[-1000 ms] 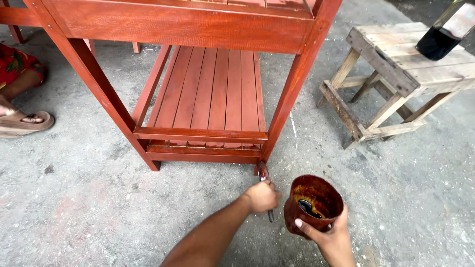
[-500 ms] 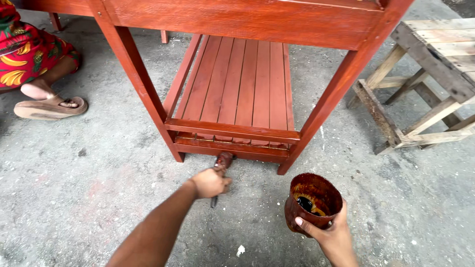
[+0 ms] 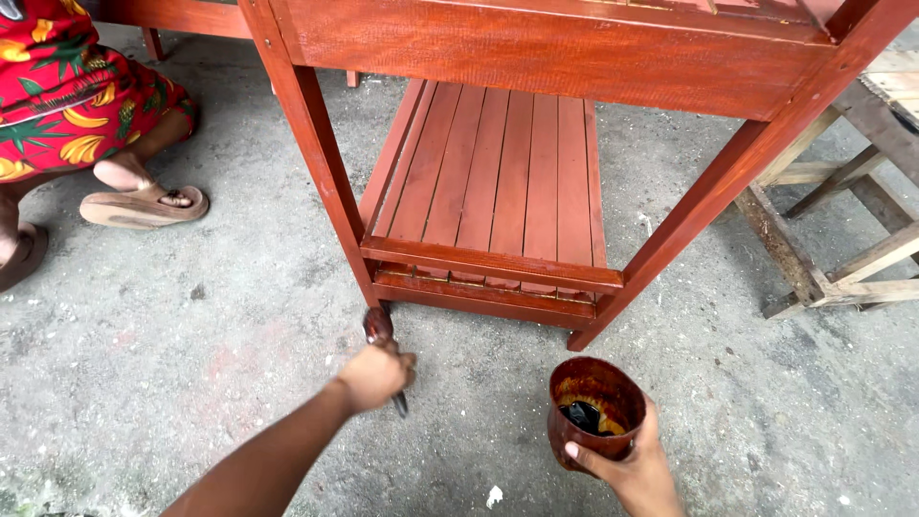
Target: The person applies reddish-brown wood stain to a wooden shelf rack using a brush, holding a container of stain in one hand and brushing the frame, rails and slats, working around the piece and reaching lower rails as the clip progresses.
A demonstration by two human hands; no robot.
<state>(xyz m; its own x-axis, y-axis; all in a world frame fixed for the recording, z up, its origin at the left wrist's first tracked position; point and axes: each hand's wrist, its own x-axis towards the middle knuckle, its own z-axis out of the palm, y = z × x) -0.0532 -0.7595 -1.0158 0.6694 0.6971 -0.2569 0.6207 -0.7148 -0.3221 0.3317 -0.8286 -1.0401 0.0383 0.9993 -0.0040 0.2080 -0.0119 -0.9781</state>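
- Reddish-brown stain coats the head of the paintbrush (image 3: 381,337) that the left hand (image 3: 375,376) grasps in a closed fist; the dark handle end pokes out below the knuckles.
- The brush head sits right at the foot of the near left leg of the red-stained wooden rack (image 3: 498,182), touching it or nearly so; I cannot tell which.
- The right hand (image 3: 634,466) is wrapped around a stain-smeared cup (image 3: 593,410), thumb on its front wall, held upright just below and in front of the rack's near right leg.
- Inside the cup lies a dark pool of liquid.
- The rack's slatted lower shelf (image 3: 498,177) runs away from the hands, between the two near legs, with a broad stained board across the top.
- The rack stands on a rough grey concrete floor (image 3: 172,345), faintly reddened in front of the left leg.
- Left of the rack, well apart, another person sits low in bright red patterned cloth (image 3: 72,86), a foot in a tan sandal (image 3: 144,204) flat on the floor.
- Right of the rack stands a bare, unpainted wooden frame (image 3: 842,258).
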